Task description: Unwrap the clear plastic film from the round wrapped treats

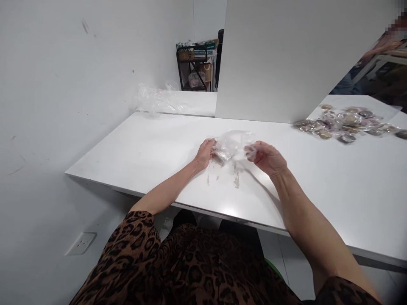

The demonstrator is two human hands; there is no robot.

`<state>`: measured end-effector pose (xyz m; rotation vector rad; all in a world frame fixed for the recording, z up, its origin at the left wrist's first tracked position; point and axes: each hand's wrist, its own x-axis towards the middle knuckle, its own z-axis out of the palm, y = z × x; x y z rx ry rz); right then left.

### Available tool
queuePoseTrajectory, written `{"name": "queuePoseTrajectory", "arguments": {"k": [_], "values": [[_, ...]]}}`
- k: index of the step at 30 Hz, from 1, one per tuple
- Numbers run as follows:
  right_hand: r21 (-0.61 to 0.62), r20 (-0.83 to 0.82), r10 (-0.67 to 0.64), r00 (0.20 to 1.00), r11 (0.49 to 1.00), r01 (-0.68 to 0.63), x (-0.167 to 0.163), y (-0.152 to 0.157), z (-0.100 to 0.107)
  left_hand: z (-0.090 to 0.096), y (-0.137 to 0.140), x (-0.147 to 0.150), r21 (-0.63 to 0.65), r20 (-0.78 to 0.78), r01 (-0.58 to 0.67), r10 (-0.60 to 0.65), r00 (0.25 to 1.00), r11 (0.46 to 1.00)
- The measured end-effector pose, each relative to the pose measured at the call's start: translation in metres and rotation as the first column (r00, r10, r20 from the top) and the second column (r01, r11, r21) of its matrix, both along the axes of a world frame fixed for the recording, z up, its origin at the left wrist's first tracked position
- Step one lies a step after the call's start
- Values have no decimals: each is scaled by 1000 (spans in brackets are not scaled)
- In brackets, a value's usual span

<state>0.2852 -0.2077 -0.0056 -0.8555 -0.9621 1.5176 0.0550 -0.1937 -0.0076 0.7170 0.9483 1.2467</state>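
A crinkled clear plastic bag is stretched between my two hands, just over the white table. My left hand grips its left side, thumb on top. On the other side, my right hand pinches the bag's right edge between bent fingers. Something small and brownish shows at the bag's lower left, too blurred to name. Below the bag, several pale marks or flakes show on the tabletop.
A heap of small wrapped packets lies at the right back. Crumpled clear plastic sits at the left back corner by the wall. An upright white panel stands along the back edge. Beyond it is a black shelf rack.
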Motion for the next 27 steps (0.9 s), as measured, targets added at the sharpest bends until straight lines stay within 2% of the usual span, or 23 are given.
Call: {"name": "queuePoseTrajectory", "arguments": {"k": [2,4,7,9,12,16,19,23,27], "values": [[101,-128,-96,987,989,109,12,2,5,-1,1,-1,-27,20,19,-18,1000,999],[182,-217,-197,956,954,238,20,3,9,-1,2,-1,-62,69,38,-34,997,997],[181,-203,-278,939,932,315,23,5,10,3,2,-1,-95,185,81,-62,981,992],[113,-130,-283,950,948,298,18,6,7,7,2,-3,-96,255,89,-62,965,991],[31,-13,-176,984,984,176,5,4,1,13,1,-7,-89,302,54,-24,953,995],[47,108,20,994,999,-25,-11,-5,-7,18,-1,-6,-40,323,-13,25,946,999],[68,214,36,976,996,-52,-22,-13,-12,18,-7,1,46,300,7,-20,954,999],[94,237,-133,962,989,114,-29,-13,-13,15,-13,6,142,272,141,-176,946,980],[87,159,-345,925,938,336,-7,2,-11,14,-7,-4,90,298,87,-110,948,992]]}}
